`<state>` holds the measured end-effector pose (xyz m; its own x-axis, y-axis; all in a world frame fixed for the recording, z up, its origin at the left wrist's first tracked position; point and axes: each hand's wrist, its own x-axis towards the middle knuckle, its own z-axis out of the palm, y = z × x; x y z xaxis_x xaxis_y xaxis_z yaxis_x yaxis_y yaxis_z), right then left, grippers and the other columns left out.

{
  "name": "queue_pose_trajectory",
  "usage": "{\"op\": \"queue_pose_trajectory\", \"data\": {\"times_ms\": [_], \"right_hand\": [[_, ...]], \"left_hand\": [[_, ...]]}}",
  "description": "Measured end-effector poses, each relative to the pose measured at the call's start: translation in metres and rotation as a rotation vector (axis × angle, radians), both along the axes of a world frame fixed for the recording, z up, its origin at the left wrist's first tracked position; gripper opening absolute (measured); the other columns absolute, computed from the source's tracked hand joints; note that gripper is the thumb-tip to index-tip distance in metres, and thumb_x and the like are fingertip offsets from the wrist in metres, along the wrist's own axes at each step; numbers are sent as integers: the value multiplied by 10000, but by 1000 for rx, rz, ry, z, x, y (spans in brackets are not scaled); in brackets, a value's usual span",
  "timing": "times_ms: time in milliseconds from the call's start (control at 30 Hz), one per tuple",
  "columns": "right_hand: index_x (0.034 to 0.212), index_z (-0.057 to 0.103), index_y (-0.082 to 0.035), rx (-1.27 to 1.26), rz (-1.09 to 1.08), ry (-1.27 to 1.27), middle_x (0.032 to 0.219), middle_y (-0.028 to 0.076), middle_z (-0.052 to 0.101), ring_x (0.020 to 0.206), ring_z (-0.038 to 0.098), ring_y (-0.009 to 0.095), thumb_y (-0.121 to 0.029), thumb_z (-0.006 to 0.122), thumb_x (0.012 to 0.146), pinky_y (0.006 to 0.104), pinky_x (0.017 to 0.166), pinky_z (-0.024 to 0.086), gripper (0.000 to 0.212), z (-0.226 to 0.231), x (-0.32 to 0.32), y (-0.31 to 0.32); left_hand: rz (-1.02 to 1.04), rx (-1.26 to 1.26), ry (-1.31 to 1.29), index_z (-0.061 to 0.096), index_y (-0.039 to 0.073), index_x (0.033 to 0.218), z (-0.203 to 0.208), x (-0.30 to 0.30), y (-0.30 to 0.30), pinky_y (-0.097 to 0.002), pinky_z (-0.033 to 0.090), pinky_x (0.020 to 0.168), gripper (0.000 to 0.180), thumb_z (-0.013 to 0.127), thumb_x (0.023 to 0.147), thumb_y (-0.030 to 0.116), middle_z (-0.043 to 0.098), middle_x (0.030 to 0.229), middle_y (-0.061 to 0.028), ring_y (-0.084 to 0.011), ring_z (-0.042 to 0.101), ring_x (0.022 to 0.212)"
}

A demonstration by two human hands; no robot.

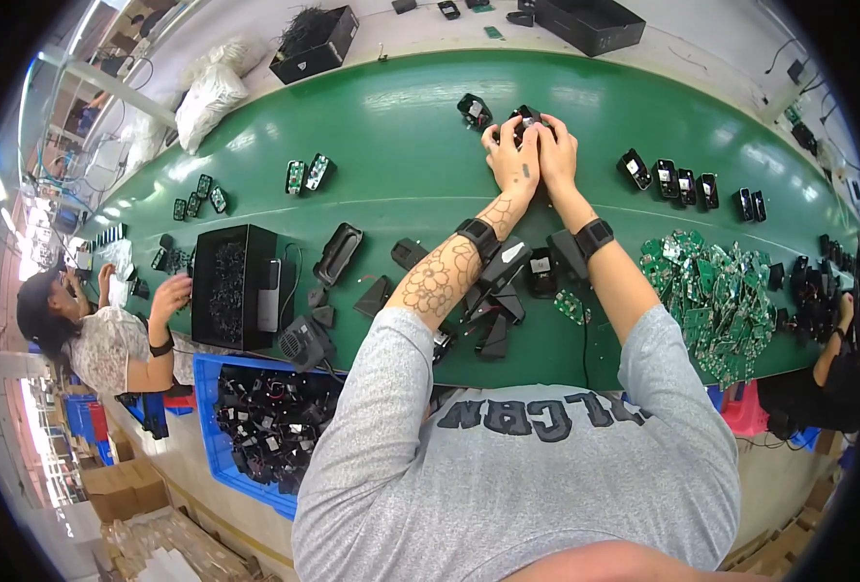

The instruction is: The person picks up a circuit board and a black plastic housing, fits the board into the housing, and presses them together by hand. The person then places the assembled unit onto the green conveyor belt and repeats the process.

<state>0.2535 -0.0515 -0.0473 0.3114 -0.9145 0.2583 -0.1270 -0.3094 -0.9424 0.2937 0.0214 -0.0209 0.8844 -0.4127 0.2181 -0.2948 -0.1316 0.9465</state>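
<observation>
A blue crate (206, 419) beside the worktop, at lower left, is heaped with black parts and bits of wire. On the worktop's left part, a tall black box (263, 276) holds a mass of small dark pieces. Beyond the far edge, another black box (325, 52) overflows with thin black strands, near some white bags (207, 109).

The worktop (401, 112) is long and green. A broad pile of green circuit boards (709, 306) covers part of its right half, with open cases (667, 178) standing in a row behind. Dark plastic shells (338, 254) lie scattered closer to the wearer. A person (115, 339) works at the left end and another person (823, 373) at the right; cardboard boxes (125, 488) rest on the floor at lower left.

The left hand (513, 163) and right hand (559, 155) meet over the far half of the worktop, fingers curled around a black case (524, 113), which they partly hide. Just left of it sits a second case (473, 113), apart from both hands.
</observation>
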Motion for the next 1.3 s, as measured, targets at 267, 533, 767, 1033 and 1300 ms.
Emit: {"op": "queue_pose_trajectory", "data": {"times_ms": [267, 533, 767, 1033, 1300], "right_hand": [[1083, 661, 13, -96, 196, -231, 995, 180, 680, 927, 626, 228, -164, 585, 841, 321, 850, 482, 310, 42, 1, 12], [1245, 547, 20, 99, 642, -660, 1176, 116, 598, 1049, 589, 189, -88, 454, 910, 299, 912, 483, 364, 165, 3, 217], [1141, 644, -135, 126, 1270, -441, 1188, 152, 486, 1039, 559, 320, -197, 639, 797, 382, 887, 475, 349, 114, -8, 459], [1141, 636, -139, -379, 1484, -326, 1149, 187, 559, 1093, 503, 378, -164, 624, 804, 441, 923, 453, 338, -13, -46, 518], [896, 722, -107, -675, 1668, 245, 1062, 120, 652, 1065, 593, 286, -208, 606, 768, 407, 818, 505, 200, 89, -16, 394]], "left_hand": [[-39, -206, -46, 643, 155, 1093, 17, 8, 15, -418, 472, 884, 323, 602, 859, 374, 426, 1253, -205, -371, 580, 989], [194, -357, -467, 604, 80, 1101, 149, -18, 226, -455, 430, 929, 365, 635, 796, 278, 373, 1293, -220, -397, 445, 1152], [1009, -60, -388, 562, 14, 1217, 78, -77, 460, -445, 304, 1063, 392, 496, 915, 255, 347, 1381, -184, -317, 318, 1302], [1226, 892, -403, 544, 21, 1202, -42, -127, 554, -435, 339, 1000, 431, 516, 938, 360, 459, 1345, -199, -364, 419, 1234], [1252, 938, -223, 341, 36, 1441, -45, -117, 531, -496, 162, 1152, 610, 316, 998, 454, 300, 1495, -227, -433, 230, 1388]]}}
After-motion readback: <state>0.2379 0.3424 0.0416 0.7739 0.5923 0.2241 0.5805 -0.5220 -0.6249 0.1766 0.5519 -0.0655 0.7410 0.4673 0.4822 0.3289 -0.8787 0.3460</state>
